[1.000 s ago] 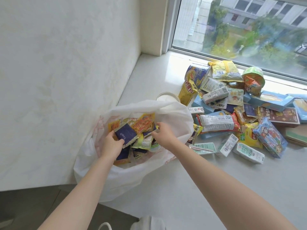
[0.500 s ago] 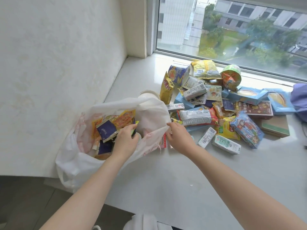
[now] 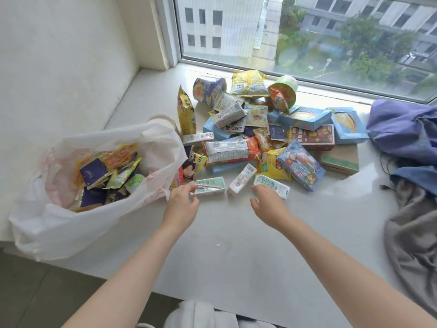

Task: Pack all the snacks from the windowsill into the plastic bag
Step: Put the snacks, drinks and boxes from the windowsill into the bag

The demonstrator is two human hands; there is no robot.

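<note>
A white plastic bag [image 3: 59, 223] sits open at the left edge of the windowsill [image 3: 236, 245], with several snack packets inside. A heap of snacks [image 3: 248, 143] lies to its right. Three small drink cartons form the heap's near edge: a pale green one [image 3: 210, 187], a white one [image 3: 241, 182] and a green-and-white one [image 3: 274, 187]. My left hand [image 3: 183, 204] is outside the bag, fingertips touching the pale green carton. My right hand [image 3: 269, 205] hovers at the green-and-white carton, fingers spread. Neither hand holds anything.
A purple cloth bag [image 3: 402, 131] and grey and blue clothing [image 3: 416, 223] lie at the right end of the sill. The window [image 3: 307, 36] runs behind the heap, a white wall [image 3: 59, 67] stands to the left. The sill's front edge drops to a dark floor [image 3: 35, 299].
My left hand has come out of the bag and moved right to the pale green carton. My right hand has moved right to the green-and-white carton. The view has shifted rightward.
</note>
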